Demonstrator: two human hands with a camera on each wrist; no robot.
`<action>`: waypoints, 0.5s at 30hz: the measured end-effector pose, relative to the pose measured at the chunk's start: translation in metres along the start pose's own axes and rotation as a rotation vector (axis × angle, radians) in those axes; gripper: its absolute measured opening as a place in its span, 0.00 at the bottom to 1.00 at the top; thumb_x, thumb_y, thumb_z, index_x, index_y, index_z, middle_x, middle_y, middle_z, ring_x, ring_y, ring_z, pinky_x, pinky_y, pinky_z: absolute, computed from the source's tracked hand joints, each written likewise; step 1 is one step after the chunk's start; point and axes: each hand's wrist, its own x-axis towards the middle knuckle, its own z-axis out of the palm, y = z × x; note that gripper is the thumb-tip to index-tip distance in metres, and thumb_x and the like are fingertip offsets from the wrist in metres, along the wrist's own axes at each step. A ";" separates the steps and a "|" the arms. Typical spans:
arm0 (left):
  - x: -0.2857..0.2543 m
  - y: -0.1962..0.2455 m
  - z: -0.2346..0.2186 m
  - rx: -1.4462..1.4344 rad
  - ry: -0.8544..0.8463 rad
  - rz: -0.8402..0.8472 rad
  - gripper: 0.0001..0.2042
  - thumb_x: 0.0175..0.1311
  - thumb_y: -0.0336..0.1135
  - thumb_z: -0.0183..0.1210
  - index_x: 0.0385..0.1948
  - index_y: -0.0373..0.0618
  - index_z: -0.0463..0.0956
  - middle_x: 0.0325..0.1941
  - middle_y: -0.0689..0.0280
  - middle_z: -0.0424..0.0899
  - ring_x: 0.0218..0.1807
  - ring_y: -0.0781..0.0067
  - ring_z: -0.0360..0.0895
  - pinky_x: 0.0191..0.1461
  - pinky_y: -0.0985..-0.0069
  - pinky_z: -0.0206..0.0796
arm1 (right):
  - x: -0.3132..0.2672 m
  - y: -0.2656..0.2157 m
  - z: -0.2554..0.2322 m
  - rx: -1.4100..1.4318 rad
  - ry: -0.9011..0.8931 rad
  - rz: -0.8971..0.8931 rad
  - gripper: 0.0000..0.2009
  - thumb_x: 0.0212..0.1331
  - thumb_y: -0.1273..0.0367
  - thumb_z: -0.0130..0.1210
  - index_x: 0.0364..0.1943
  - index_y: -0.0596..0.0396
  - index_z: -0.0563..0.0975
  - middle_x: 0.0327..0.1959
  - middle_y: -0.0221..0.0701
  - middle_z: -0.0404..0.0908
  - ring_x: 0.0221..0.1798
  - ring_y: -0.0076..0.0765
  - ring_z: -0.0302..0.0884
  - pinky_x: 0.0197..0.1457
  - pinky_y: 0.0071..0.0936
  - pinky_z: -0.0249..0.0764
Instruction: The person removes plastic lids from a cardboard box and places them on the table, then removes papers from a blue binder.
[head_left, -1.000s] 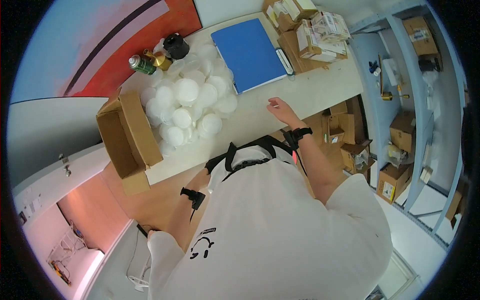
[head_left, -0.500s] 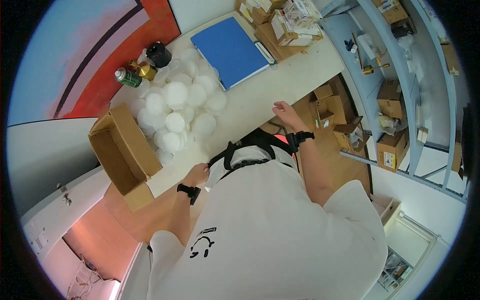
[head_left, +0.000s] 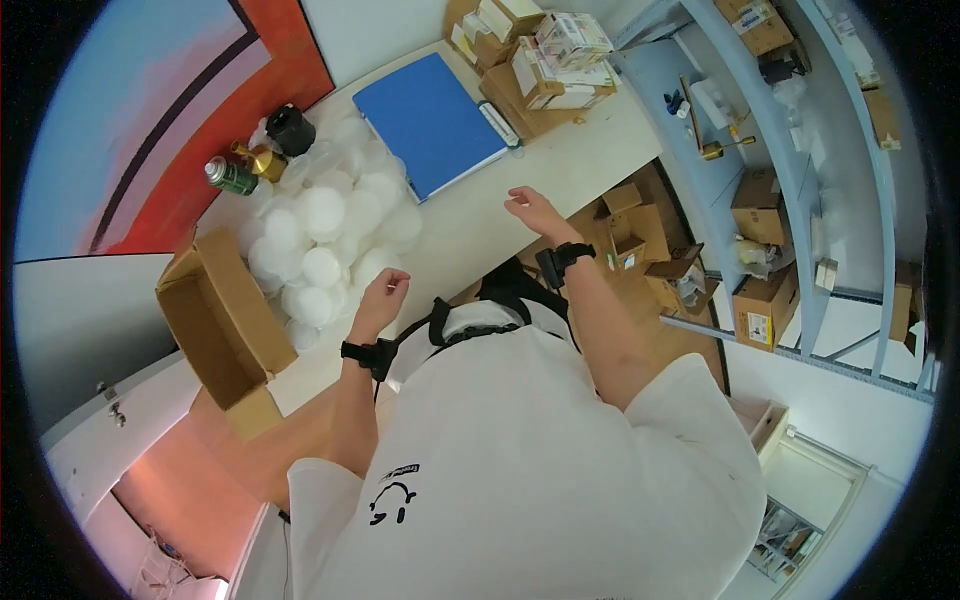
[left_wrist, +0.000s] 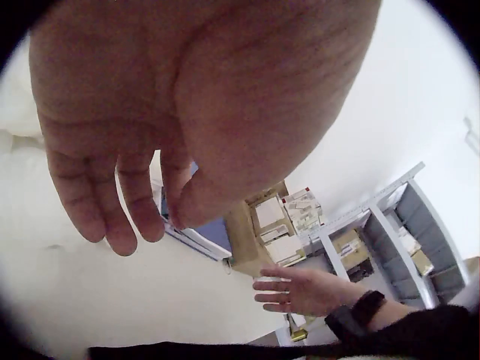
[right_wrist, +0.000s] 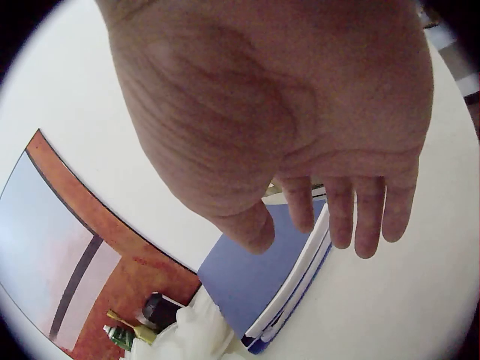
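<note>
My left hand [head_left: 380, 303] is over the table's front edge, close to a heap of round, translucent white plastic discs [head_left: 322, 214]. In the left wrist view its fingers hang loosely bent, with nothing in them. My right hand [head_left: 538, 214] hovers near the table edge, to the right of the other; the right wrist view shows its fingers relaxed and holding nothing. Beyond it lies a blue binder [head_left: 430, 125] on the white table [head_left: 470, 235]. An open cardboard box [head_left: 222, 335] stands left of the discs.
Behind the discs are a green spray can [head_left: 231, 176], a brass-coloured object [head_left: 264, 161] and a black cylinder [head_left: 290, 130]. Small boxes [head_left: 562, 80] are stacked at the table's far right. A blue shelf unit [head_left: 690, 150] and floor cartons [head_left: 635, 232] stand to the right.
My left hand has risen from beside my body to the table edge near the discs. The right hand stays near the table's edge, empty. The head view has shifted and turned.
</note>
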 end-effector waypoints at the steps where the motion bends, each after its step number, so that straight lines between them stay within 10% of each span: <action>1: 0.007 0.006 0.005 -0.028 -0.005 -0.014 0.12 0.68 0.37 0.55 0.46 0.38 0.78 0.40 0.60 0.85 0.41 0.69 0.79 0.47 0.73 0.71 | 0.002 0.002 -0.005 -0.009 -0.001 -0.004 0.27 0.64 0.55 0.57 0.60 0.59 0.73 0.54 0.41 0.79 0.57 0.39 0.75 0.59 0.32 0.71; 15: 0.106 0.081 0.091 -0.435 0.183 -0.304 0.25 0.69 0.44 0.57 0.63 0.44 0.66 0.58 0.58 0.76 0.54 0.69 0.76 0.56 0.70 0.69 | 0.103 0.030 -0.086 0.000 -0.199 -0.034 0.28 0.62 0.55 0.58 0.61 0.59 0.72 0.54 0.43 0.79 0.58 0.40 0.75 0.62 0.32 0.70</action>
